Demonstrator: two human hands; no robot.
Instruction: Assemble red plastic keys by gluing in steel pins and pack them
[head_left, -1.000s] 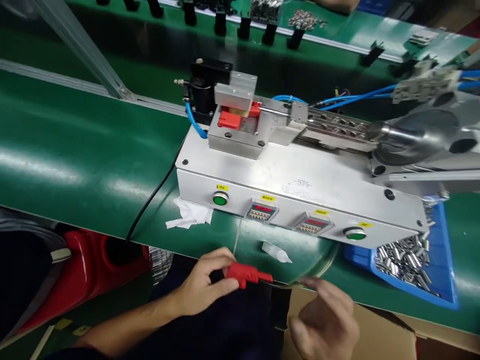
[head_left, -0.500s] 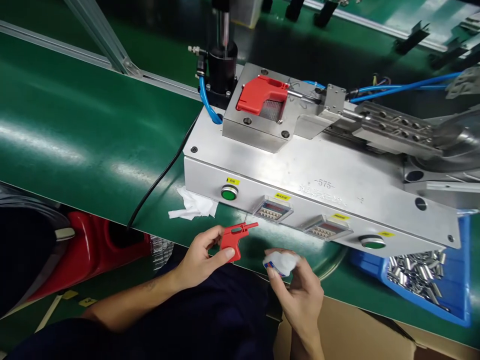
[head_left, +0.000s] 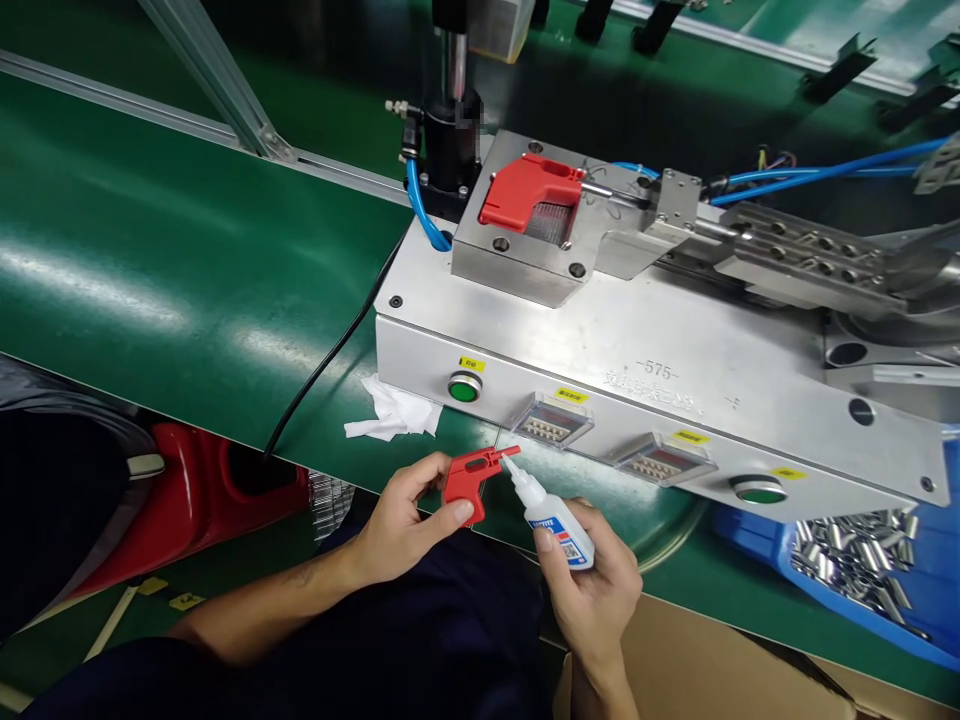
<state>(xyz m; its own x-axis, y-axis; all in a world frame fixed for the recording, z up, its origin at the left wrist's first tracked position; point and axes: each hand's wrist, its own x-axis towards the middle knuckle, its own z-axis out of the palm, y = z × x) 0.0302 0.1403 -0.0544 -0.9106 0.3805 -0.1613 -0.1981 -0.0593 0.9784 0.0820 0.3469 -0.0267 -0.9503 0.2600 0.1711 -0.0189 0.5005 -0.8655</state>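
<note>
Left hand [head_left: 401,515] pinches red part [head_left: 459,488], near centre; probably light, stiff, best held by its wide end. Right hand [head_left: 601,572] has fingers curled round bottle [head_left: 553,512], just right; likely squeezable, hold mid-body.

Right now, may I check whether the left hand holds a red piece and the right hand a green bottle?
Not quite: the head view shows that the bottle is white, not green. The left hand does hold a red piece, and the right hand holds the bottle.
</note>
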